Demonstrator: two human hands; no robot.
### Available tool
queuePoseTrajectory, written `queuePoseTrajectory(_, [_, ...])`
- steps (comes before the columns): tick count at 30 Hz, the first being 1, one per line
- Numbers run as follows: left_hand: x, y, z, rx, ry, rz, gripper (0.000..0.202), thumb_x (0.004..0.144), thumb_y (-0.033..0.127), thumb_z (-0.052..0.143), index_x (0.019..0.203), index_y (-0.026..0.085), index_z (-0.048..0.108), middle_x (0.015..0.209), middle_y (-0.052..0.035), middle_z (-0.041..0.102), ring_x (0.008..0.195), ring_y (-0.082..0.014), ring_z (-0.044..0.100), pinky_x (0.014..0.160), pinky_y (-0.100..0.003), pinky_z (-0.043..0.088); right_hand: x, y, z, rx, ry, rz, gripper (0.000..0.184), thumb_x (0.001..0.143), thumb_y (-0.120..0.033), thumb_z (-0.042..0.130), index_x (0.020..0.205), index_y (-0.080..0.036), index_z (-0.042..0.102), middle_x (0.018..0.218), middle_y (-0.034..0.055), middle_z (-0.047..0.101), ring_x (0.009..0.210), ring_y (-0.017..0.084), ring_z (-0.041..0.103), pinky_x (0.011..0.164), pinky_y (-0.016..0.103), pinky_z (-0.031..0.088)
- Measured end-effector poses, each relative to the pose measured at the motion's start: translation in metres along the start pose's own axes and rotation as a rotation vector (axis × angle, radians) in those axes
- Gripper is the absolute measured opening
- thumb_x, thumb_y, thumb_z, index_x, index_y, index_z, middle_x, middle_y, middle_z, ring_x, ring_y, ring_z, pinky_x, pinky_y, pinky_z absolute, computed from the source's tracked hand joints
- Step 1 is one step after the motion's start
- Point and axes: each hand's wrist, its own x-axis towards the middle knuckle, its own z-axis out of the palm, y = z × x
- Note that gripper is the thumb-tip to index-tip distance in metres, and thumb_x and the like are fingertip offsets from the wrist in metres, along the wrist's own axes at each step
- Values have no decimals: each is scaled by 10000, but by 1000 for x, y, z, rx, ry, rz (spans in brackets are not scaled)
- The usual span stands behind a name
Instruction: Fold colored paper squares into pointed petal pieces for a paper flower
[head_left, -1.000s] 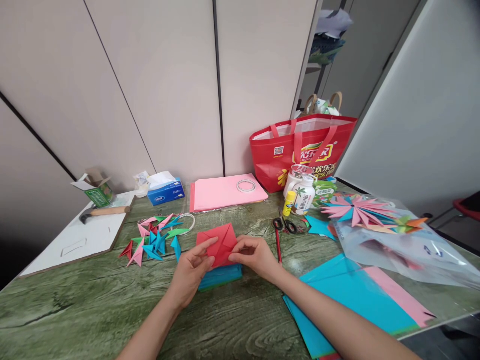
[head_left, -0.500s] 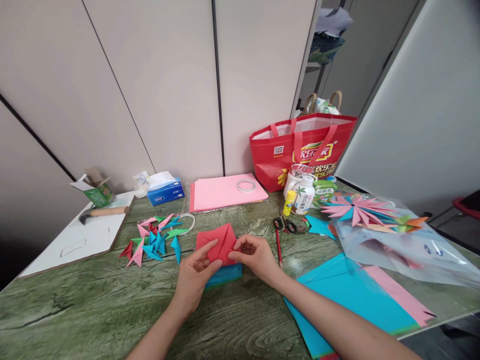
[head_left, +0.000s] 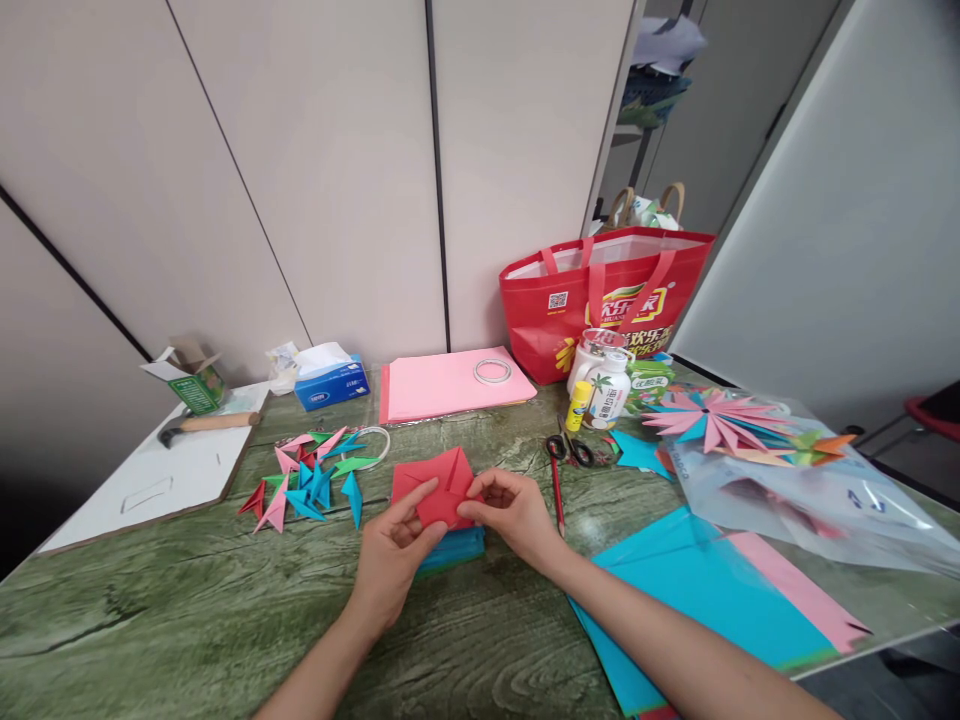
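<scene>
A partly folded red paper (head_left: 444, 478) lies in the middle of the green table (head_left: 187, 620), on top of a small stack of blue paper (head_left: 457, 548). My left hand (head_left: 394, 560) grips its near left side, thumb on top. My right hand (head_left: 514, 510) pinches its right edge with curled fingers. Both hands are closed on the red paper.
Several small folded paper pieces (head_left: 307, 478) lie to the left. Scissors (head_left: 568, 450), a red pencil (head_left: 557, 493), a glue stick (head_left: 578, 405) and a bottle (head_left: 607, 392) sit right of the hands. Pink sheets (head_left: 442, 385), a red bag (head_left: 604, 295), blue sheets (head_left: 697, 590), a paper flower (head_left: 716, 418), a hammer (head_left: 206, 424).
My left hand has slid slightly right and nearer along the red paper. The right hand has stayed pinched on the right edge.
</scene>
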Motion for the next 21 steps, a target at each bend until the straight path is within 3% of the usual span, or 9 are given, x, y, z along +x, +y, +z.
queuePoseTrajectory(7, [-2,1,3,16,30,-20,586,583,206,732,1145,168,572,925,-62,687,770,-161,615,691,-235,483,1,-1,0,3,-4,2,250,515,-288,765,617,-160,576,540,-40,551,459,76,462,449,200,372])
queuePoseTrajectory(11, [-2,-1,2,45,59,-18,595,575,195,734,1145,150,571,723,-9,668,605,-101,559,580,-186,452,0,-3,0,-31,-35,7,200,547,-288,745,626,-159,612,564,-26,573,461,78,459,451,204,365])
queuePoseTrajectory(14, [-2,-2,1,55,57,-20,597,573,198,735,1145,155,571,668,7,643,585,-95,531,572,-188,442,1,-3,-1,-64,-45,8,182,561,-294,735,637,-161,638,580,-13,594,464,85,468,455,211,371])
queuePoseTrajectory(18, [-1,-3,-1,28,62,-32,464,639,278,692,1087,185,620,750,-15,657,648,-118,546,628,-223,459,2,-2,-2,-75,-35,6,170,560,-284,735,648,-164,653,590,-8,607,469,88,472,459,212,374])
queuePoseTrajectory(21, [0,-5,-2,-2,63,-34,435,659,320,671,1067,174,635,693,-20,648,620,-127,543,598,-233,460,2,-2,-1,-76,-32,18,155,563,-262,732,650,-160,653,579,-11,602,464,84,468,453,206,368])
